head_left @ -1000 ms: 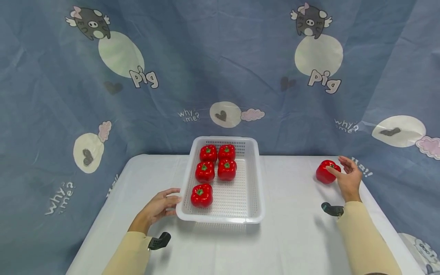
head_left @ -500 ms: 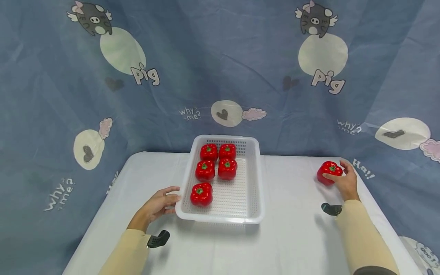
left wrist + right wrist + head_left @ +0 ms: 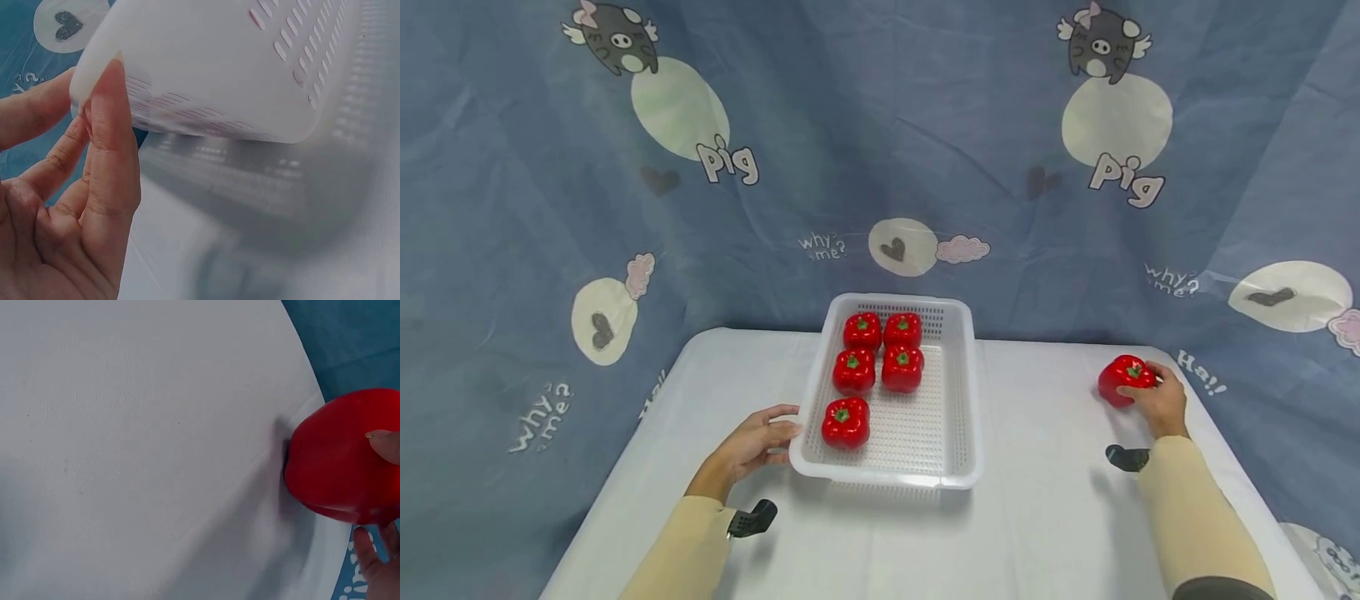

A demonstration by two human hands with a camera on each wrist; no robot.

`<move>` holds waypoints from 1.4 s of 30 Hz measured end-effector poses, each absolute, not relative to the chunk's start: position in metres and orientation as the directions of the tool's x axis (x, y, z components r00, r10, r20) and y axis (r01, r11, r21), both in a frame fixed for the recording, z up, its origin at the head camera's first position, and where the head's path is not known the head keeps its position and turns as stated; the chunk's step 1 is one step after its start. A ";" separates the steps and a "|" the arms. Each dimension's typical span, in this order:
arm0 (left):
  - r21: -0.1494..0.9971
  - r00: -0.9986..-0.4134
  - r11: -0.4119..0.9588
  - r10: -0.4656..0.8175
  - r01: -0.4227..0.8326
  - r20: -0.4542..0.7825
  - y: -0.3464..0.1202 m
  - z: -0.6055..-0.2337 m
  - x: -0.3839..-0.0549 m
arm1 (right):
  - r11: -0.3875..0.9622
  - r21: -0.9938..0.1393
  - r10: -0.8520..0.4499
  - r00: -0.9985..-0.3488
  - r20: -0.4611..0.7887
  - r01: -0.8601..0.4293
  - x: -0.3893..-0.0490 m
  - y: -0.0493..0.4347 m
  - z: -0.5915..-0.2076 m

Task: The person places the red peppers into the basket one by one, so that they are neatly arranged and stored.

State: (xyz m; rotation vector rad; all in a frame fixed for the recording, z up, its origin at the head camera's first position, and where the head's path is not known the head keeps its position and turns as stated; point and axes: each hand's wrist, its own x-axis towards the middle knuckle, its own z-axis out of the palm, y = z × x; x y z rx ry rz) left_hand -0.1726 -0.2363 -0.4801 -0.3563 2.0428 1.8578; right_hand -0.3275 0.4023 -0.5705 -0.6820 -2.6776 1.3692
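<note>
My left hand (image 3: 751, 446) holds the left rim of a white plastic basket (image 3: 961, 467); in the left wrist view its fingers (image 3: 111, 156) meet the basket's lip from both sides. Several red bell peppers (image 3: 853, 372) sit stem up in the basket, mostly in its left half and toward the back. Far off at the table's right, my right hand (image 3: 1163, 407) grips another red bell pepper (image 3: 1126, 379), thumb on the near side and fingers round the right. In the right wrist view this pepper (image 3: 337, 456) is close over the tabletop, by the table's edge.
A white cloth-covered table (image 3: 1037, 517) carries everything, with rounded back corners. Behind it hangs a blue curtain (image 3: 820, 125) printed with pigs and hearts. White tabletop lies between the basket and the right hand. The basket's right side shows its bare perforated floor.
My right hand has come down onto the far-right bell pepper and its fingers have closed round it. The left hand keeps its place at the basket rim. The head view has shifted slightly.
</note>
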 end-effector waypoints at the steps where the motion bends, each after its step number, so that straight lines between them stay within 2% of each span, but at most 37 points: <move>1: 0.903 -0.905 0.105 0.052 -0.416 -0.423 -0.236 -0.480 -0.173 | 0.520 -0.778 0.408 -0.903 -0.136 0.352 -0.325 0.402 -0.570; 6: 0.901 -0.902 0.098 0.051 -0.424 -0.430 -0.233 -0.481 -0.173 | 0.559 -0.769 0.383 -0.919 -0.090 0.309 -0.321 0.401 -0.569; 16: 0.899 -0.901 0.104 0.044 -0.426 -0.432 -0.236 -0.477 -0.170 | 0.513 -0.814 0.348 -0.933 -0.092 0.271 -0.318 0.386 -0.571; 23: 0.901 -0.901 0.100 0.064 -0.421 -0.428 -0.238 -0.476 -0.172 | 0.483 -0.855 0.305 -0.951 -0.039 0.190 -0.320 0.376 -0.568; 27: 0.900 -0.898 0.090 0.080 -0.427 -0.434 -0.237 -0.475 -0.172 | 0.450 -0.876 0.256 -0.965 -0.061 0.174 -0.309 0.361 -0.546; 33: 0.898 -0.899 0.099 0.042 -0.430 -0.435 -0.237 -0.477 -0.171 | 0.440 -0.870 0.218 -0.966 -0.136 0.222 -0.284 0.328 -0.505; 42: 0.900 -0.901 0.089 0.047 -0.426 -0.431 -0.236 -0.479 -0.173 | 0.468 -0.879 0.121 -0.992 -0.042 0.094 -0.256 0.291 -0.459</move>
